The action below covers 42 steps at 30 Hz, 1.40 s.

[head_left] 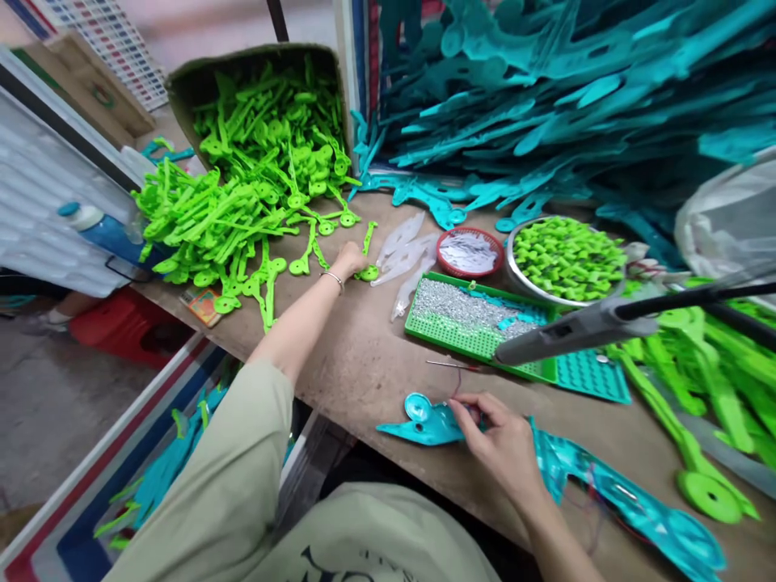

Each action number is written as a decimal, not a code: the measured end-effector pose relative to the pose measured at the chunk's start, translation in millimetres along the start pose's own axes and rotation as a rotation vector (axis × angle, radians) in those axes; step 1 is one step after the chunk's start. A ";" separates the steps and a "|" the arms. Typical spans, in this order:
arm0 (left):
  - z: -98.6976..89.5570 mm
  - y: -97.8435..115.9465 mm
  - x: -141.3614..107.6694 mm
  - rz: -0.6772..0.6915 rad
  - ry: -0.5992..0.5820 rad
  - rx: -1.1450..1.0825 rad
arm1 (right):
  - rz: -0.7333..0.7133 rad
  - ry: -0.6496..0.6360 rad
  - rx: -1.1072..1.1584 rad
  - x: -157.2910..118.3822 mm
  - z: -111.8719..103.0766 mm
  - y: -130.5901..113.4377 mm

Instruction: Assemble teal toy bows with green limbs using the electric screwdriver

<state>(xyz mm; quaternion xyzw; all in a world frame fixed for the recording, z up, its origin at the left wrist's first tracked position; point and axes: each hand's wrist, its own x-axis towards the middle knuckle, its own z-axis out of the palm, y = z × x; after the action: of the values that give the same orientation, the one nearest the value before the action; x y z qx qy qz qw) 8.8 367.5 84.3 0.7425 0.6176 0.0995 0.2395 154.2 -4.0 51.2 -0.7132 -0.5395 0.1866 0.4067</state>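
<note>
In the head view, our right hand [500, 436] pinches the glossy turquoise part [433, 430] along the near edge of the table [357, 347]. Bare tabletop opens up-left toward our left hand [350, 259], at a slender green piece [368, 238]; we cannot tell its grip.

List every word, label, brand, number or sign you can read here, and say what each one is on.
No text can be quoted with certainty.
Shirt: dark lettering, cut off by the lower edge; too partial to read.
Orange-and-yellow packet: any print is too small and blurred.
Blue bottle: no lettering can be made out.
</note>
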 end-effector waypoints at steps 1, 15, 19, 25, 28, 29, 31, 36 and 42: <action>-0.7 -1.0 -1.2 -0.018 -0.028 0.029 | 0.010 -0.003 0.013 0.6 0.7 1.0; 0.6 -25.1 -109.7 0.100 -0.054 0.116 | 0.009 0.053 0.067 5.6 15.2 9.7; 6.4 -38.4 -163.3 0.235 -0.079 0.117 | 0.009 0.017 0.064 3.7 14.2 12.4; 8.2 -66.1 -176.2 0.726 -0.172 0.268 | 0.032 0.013 0.031 2.5 12.0 10.4; 10.0 -76.5 -180.7 0.890 -0.166 0.274 | 0.041 0.025 0.018 1.3 12.0 8.5; 11.0 -77.5 -185.4 0.918 -0.180 0.253 | 0.047 0.030 0.014 1.2 12.3 7.8; 13.8 -75.7 -199.1 0.941 -0.227 0.195 | 0.061 0.045 0.012 1.5 13.1 6.8; 25.8 -56.4 -235.8 0.969 -0.357 0.129 | 0.077 0.059 0.014 2.9 13.9 6.9; 37.6 -34.1 -238.8 1.027 -0.473 0.201 | 0.087 0.043 -0.011 2.6 14.2 6.4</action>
<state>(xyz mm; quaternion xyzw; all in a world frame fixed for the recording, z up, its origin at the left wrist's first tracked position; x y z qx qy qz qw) -56.1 132.6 70.8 0.9685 0.1135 -0.0249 0.2201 149.0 3.3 38.1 -0.7421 -0.5002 0.1856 0.4059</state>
